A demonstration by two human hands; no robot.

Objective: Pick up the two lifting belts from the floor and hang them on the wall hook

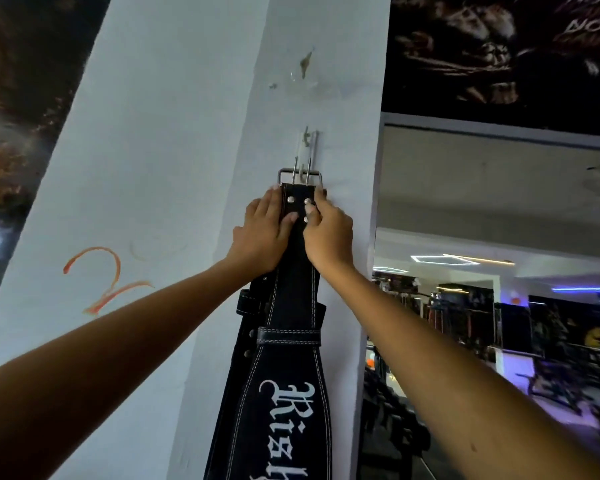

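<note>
A black leather lifting belt [293, 372] with white stitching and white lettering hangs down the white pillar. Its metal buckle [300, 174] sits just below the small wall hook [307, 140], with the hook's lower prong showing inside the buckle frame. My left hand [264, 233] grips the belt's top end from the left and my right hand [326, 230] grips it from the right, thumbs on the riveted strap. A second black belt [253, 306] lies behind the first, only its left edge and a loop showing.
The white pillar [174, 168] has an orange scribble at lower left and chipped paint above the hook. Dark posters flank it. To the right, a doorway opens onto a gym room with racks and ceiling lights.
</note>
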